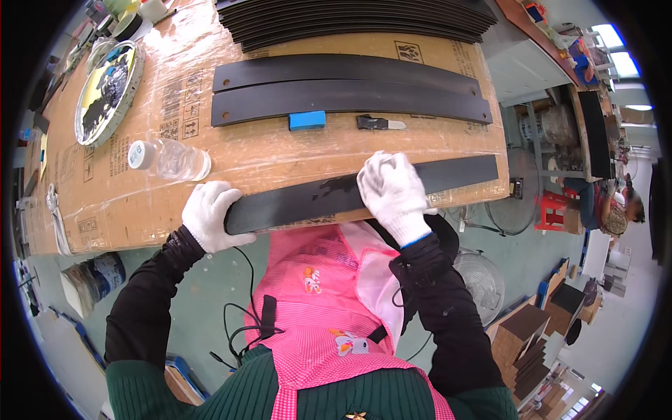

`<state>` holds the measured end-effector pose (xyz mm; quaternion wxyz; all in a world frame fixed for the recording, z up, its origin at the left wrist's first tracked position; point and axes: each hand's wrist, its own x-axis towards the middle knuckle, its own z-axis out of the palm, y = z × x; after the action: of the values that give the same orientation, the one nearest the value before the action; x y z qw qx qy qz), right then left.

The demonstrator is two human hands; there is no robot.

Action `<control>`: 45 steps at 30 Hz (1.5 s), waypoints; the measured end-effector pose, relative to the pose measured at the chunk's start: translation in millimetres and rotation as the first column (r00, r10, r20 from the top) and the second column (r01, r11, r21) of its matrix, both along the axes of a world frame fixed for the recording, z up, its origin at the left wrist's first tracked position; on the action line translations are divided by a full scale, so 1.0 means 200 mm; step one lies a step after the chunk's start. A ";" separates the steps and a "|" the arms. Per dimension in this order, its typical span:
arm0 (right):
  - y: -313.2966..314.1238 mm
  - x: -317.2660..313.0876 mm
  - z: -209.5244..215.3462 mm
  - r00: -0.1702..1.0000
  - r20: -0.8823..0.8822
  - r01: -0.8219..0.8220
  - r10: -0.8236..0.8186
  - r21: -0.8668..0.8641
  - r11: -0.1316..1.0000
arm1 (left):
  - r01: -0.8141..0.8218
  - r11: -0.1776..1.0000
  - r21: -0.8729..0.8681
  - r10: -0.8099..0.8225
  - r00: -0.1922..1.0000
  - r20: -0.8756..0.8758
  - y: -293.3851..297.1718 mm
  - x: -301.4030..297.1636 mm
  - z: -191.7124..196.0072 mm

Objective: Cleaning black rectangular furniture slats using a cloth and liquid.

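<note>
Cardboard-topped bench [294, 157] | black strip [448, 175] lengthwise left-right | left hand [210, 213] grips end

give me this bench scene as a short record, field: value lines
surface: cardboard-covered table
left hand: white glove, gripping left end of black strip
right hand: white glove, pressing on the strip's middle, maybe with a white cloth
strip: lies along near table edge, wet-looking patch left of right hand
behind: two more strips, blue block, scraper, lying clear bottle, round mirror
</note>
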<state>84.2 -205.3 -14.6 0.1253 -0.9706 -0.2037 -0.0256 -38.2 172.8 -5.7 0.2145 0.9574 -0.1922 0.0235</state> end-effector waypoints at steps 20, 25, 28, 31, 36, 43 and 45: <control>-0.18 0.06 0.19 0.982 -0.177 -0.123 0.066 -0.333 0.935 | 0.007 1.000 -0.012 -0.007 1.000 0.021 -0.01 0.00 0.01; -0.26 0.23 0.28 0.938 -0.283 0.091 -0.201 -0.358 0.929 | 0.004 1.000 -0.025 -0.003 1.000 0.025 0.00 0.00 0.00; -0.22 0.17 0.17 0.981 -0.191 -0.115 0.032 -0.440 0.891 | 0.003 1.000 -0.017 -0.002 1.000 0.019 0.00 0.00 0.00; -0.21 0.24 0.20 0.941 -0.331 -0.162 -0.065 -0.613 0.773 | 0.005 1.000 -0.017 -0.004 1.000 0.020 0.00 -0.01 0.00; -0.25 0.24 0.21 0.941 -0.317 0.021 -0.122 -0.302 0.953 | 0.019 0.999 -0.040 -0.017 0.998 0.052 0.00 0.01 -0.01; -0.30 0.33 0.30 0.938 -0.207 0.144 -0.277 -0.494 0.857 | -0.019 1.000 -0.020 0.019 1.000 0.001 0.02 -0.02 -0.01; -0.68 0.32 0.00 0.993 0.043 0.116 -0.111 -0.559 0.821 | 0.033 0.999 -0.043 -0.031 0.998 0.047 -0.02 0.07 0.01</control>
<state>148.0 -341.3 -13.6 -0.1675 -0.9749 -0.1448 0.0236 -25.1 168.2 -4.1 0.2311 0.9485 -0.2119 0.0463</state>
